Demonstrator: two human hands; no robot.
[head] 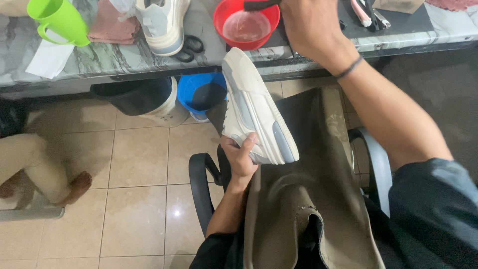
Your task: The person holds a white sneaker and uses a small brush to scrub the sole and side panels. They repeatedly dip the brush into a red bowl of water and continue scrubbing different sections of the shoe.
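My left hand [240, 155] grips a white and grey sneaker [254, 107] by its heel end, holding it tilted over my lap, which is covered by an olive-brown apron [318, 199]. Reaching out over the table edge, my right hand [311, 27] is closed on a dark brush handle [259, 4] at the rim of a red bowl [246, 24] holding cloudy liquid. The brush head is hidden at the top of the frame. The matching second sneaker [164, 22] stands on the marble-patterned table [99, 57].
On the table are a green mug [57, 21], a pinkish cloth [112, 25], black scissors [189, 48] and white paper [50, 59]. Under it stand a white bucket [149, 99] and a blue bucket [201, 94]. Another person's leg and bare foot [45, 172] rest at left. Black chair armrests [199, 184] flank me.
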